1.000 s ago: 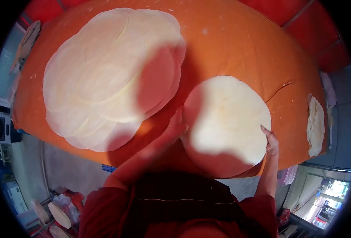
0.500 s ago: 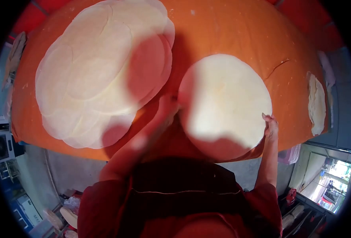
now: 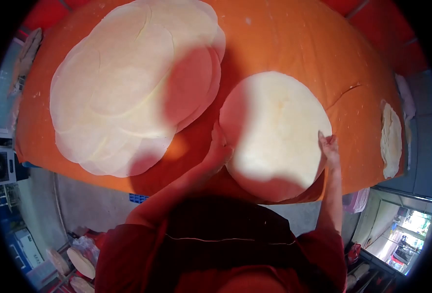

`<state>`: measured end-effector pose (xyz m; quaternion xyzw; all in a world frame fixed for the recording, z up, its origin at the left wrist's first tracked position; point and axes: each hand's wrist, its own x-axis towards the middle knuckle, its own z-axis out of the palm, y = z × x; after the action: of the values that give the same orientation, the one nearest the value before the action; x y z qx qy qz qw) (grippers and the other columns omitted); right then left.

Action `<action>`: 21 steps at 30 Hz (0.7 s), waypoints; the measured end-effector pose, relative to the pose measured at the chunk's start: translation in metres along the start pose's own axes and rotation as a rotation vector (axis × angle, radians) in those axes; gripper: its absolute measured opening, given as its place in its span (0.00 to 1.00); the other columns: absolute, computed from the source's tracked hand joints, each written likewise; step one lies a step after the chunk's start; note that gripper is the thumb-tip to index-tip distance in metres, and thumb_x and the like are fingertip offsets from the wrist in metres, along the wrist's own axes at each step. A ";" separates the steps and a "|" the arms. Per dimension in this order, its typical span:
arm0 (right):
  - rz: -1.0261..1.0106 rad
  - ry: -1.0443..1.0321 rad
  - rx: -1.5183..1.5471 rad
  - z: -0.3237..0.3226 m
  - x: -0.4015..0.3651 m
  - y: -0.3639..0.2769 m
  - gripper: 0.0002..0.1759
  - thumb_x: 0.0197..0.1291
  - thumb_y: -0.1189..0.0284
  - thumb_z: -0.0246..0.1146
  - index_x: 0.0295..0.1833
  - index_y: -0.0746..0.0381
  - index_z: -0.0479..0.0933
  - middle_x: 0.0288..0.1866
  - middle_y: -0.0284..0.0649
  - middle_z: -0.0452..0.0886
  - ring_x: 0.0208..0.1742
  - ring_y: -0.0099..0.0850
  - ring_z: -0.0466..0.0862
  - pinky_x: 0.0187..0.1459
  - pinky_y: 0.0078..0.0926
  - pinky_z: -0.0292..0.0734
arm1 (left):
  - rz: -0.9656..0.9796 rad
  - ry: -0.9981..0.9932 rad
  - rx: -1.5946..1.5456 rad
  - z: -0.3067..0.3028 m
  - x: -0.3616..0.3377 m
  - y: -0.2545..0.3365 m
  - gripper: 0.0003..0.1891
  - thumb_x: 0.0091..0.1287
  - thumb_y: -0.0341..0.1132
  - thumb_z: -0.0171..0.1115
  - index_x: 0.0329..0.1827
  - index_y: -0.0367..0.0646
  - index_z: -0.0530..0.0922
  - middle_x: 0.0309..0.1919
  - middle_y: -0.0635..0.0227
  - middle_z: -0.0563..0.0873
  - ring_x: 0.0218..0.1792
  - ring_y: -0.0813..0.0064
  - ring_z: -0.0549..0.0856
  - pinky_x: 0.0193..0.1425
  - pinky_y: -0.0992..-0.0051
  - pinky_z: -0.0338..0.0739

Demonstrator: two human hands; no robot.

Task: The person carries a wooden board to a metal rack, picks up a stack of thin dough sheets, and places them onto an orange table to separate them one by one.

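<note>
A large, thin round dough sheet [image 3: 279, 127] lies on the orange cloth in front of me, partly in shadow. My right hand [image 3: 329, 147] pinches its right edge, thumb on top and the other fingers curled at the rim. On the opposite side, my left hand [image 3: 220, 150] is closed at the left edge, its thumb over the dough; shade dims those fingers. Left of it, several overlapping round dough sheets [image 3: 123, 83] form a broad pile.
The orange cloth [image 3: 299, 36] covers a wide table. A folded piece of dough [image 3: 390, 141] lies near its right end. Below the front edge are a blue crate [image 3: 138, 198] and a pink plastic bag [image 3: 356, 200]. A shelf with footwear [image 3: 80, 262] is at lower left.
My left hand has come down slightly and to the right along the dough's left edge. My right hand has shifted slightly up and left. The view has moved a little.
</note>
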<state>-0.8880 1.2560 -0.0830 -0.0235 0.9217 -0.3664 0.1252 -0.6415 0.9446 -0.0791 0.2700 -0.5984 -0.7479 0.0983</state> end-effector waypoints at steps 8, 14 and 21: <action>-0.267 0.015 -0.377 -0.007 -0.027 -0.038 0.17 0.46 0.64 0.64 0.36 0.64 0.72 0.27 0.34 0.76 0.29 0.26 0.75 0.29 0.19 0.70 | 0.353 0.183 0.479 0.010 0.015 -0.053 0.34 0.47 0.19 0.41 0.61 0.28 0.44 0.56 0.42 0.57 0.56 0.46 0.58 0.61 0.60 0.51; -0.507 0.099 -0.456 -0.017 0.034 -0.071 0.11 0.49 0.69 0.60 0.36 0.64 0.73 0.30 0.39 0.77 0.31 0.27 0.78 0.29 0.22 0.71 | 0.386 0.190 0.317 -0.058 -0.025 0.053 0.28 0.48 0.19 0.48 0.56 0.35 0.57 0.45 0.55 0.69 0.45 0.65 0.70 0.46 0.68 0.68; -0.991 -0.410 -0.351 0.174 -0.078 -0.343 0.12 0.45 0.81 0.54 0.39 0.64 0.74 0.31 0.46 0.78 0.36 0.33 0.79 0.35 0.24 0.73 | 0.198 0.682 -0.465 -0.306 -0.038 0.061 0.15 0.47 0.17 0.49 0.41 0.35 0.71 0.35 0.62 0.76 0.41 0.71 0.76 0.44 0.79 0.72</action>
<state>-0.7859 0.8999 0.0457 -0.5448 0.8043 -0.2108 0.1089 -0.4605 0.6889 -0.0529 0.4140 -0.3699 -0.7177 0.4204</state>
